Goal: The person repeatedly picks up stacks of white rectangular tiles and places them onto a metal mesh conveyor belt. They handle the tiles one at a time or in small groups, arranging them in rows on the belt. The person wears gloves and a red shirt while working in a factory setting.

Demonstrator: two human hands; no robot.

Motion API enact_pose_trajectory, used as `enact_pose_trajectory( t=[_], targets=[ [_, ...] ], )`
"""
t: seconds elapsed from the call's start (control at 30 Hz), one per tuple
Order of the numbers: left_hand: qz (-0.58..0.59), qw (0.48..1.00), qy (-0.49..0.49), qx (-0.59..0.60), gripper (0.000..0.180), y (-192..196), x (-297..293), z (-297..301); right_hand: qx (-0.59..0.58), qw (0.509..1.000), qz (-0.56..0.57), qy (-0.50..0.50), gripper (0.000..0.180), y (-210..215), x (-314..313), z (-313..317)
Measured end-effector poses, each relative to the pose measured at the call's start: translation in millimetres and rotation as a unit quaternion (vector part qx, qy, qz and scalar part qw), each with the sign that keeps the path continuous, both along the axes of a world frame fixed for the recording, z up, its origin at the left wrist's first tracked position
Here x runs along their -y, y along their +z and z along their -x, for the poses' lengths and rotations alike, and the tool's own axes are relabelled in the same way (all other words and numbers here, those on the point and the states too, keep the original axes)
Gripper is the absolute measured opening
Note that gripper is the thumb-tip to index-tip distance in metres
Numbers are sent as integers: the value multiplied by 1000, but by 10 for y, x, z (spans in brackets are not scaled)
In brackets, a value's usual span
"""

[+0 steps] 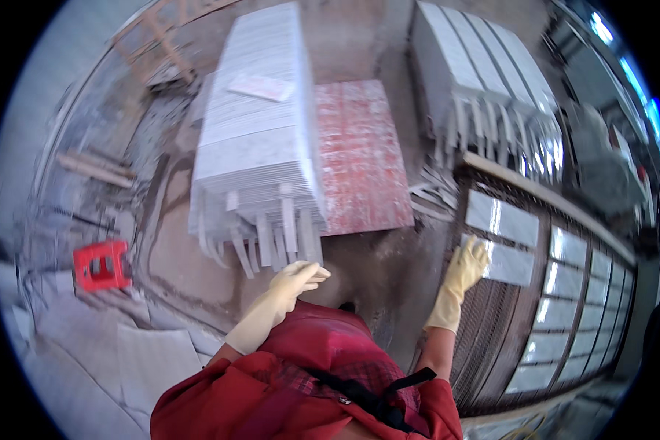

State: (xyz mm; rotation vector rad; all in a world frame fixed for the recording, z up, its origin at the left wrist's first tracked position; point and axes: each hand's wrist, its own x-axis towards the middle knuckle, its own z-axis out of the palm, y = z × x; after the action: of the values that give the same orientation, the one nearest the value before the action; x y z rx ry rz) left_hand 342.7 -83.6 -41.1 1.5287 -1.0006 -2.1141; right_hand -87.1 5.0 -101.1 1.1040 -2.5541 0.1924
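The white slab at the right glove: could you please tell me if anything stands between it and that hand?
Nothing visible does: the right hand overlaps the left end of the white slab, though contact is unclear.

Grey wall [26,132] rising at left, brown-grey floor [385,282] spreading, red plastic stool [99,249] standing left, bluish light [631,76] glowing upper right.

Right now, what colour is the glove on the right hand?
Pale yellow glove on the right hand; the head view shows it best.
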Motion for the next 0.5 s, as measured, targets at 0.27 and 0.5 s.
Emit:
enact_pose_trajectory(
  t=[0.27,0.5],
  targets=[
    [30,999,-32,30,38,308,99,-1478,136,989,-56,-16,54,102,121,-288],
    [235,966,96,55,41,79,-146,-3437,346,920,-55,178,42,-496,614,-3093]
  ],
)
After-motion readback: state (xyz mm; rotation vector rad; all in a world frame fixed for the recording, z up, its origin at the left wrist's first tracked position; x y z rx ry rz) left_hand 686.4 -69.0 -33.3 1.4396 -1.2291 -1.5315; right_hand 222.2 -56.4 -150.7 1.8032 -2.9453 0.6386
